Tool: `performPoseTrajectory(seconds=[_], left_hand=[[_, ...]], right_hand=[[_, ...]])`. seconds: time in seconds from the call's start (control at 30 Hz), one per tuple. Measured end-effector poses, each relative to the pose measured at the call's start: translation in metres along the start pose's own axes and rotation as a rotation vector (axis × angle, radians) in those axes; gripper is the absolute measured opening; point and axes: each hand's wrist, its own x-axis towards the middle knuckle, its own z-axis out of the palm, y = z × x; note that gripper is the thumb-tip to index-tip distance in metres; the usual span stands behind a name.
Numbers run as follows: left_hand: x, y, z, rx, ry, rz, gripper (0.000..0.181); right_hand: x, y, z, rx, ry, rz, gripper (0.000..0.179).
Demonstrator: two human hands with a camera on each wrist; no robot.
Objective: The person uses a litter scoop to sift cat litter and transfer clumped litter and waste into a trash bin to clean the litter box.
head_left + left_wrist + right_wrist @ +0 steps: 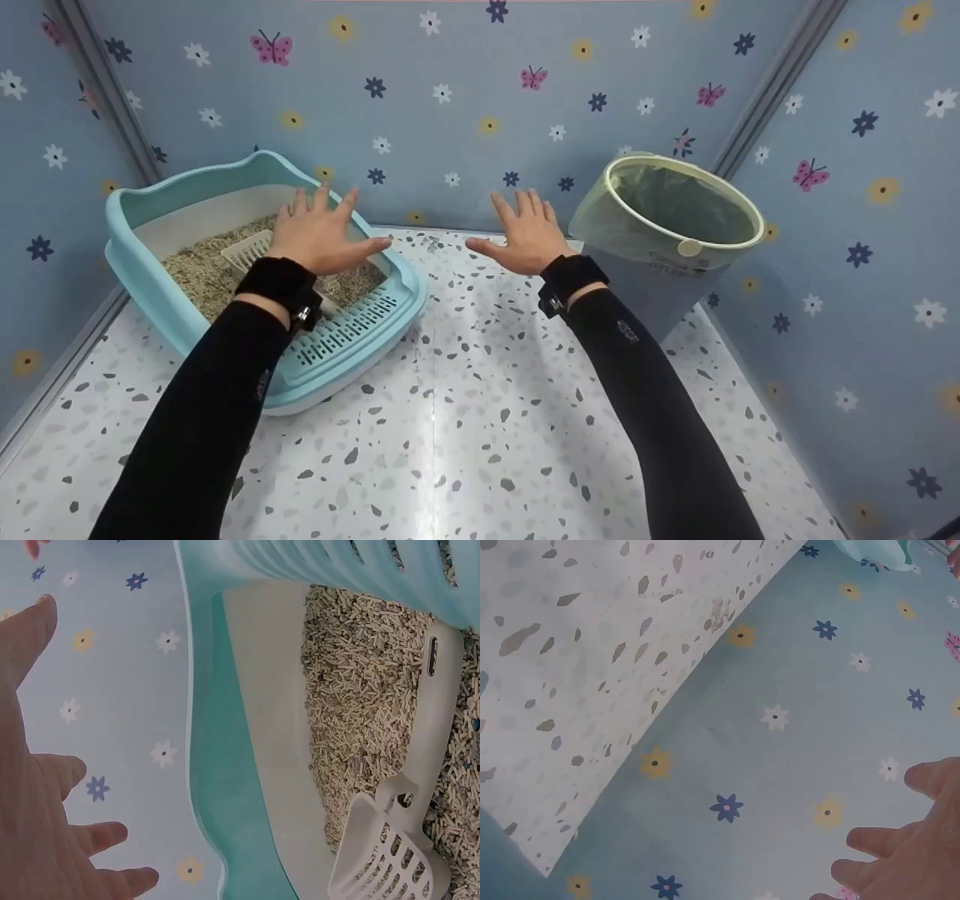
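By flowered walls (pixel 487 45), speckled flooring (pixel 476 427) supports litter tray (pixel 409 291).

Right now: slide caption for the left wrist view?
Slotted scoop lying on pellet litter in a teal tray; left hand empty, fingers spread.

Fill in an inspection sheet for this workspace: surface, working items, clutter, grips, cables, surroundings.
Surface: white floor with grey flecks.
Working items: blue litter tray holding pelleted litter; slotted scoop lying on the litter; bin at the right with a translucent liner folded over its top.
Clutter: nothing seen.
Grips: left hand over the tray, right hand beside the bin; both fingers-spread, holding nothing.
Cables: none identifiable; the dark strip at the head view's lower right corner is unclear.
Surroundings: blue walls patterned with flowers and butterflies.
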Motion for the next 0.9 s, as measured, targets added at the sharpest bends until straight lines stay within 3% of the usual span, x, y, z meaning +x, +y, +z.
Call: performPoseTrajectory(seconds=[0.23,0.47,0.6,0.73,0.8,0.9], left_hand=[[-0.022,-0.038,-0.022,-0.134,0.072,-0.094,0.120],[-0.059,-0.082,-0.036,-0.274,0.209,-0.192,0.121],[-0.077,-0.111,-0.036,-0.271,0.270,-0.271,0.121],[-0.095,-0.134,-0.031,-0.326,0.317,-0.417,0.122],[-0.102,-0.141,-0.027,-0.361,0.318,-0.489,0.122],[-0.107,-0.147,-0.021,-0.401,0.273,-0.542,0.125]], right_hand=[[0.005,-0.019,0.012,0.112,-0.027,-0.040,0.109],[0.010,-0.041,0.033,0.367,-0.090,-0.071,0.102],[0.011,-0.054,0.047,0.473,-0.130,-0.080,0.099],[0.015,-0.070,0.060,0.534,-0.150,-0.065,0.099],[0.017,-0.076,0.067,0.566,-0.151,-0.047,0.100],[0.018,-0.081,0.076,0.611,-0.153,-0.028,0.098]])
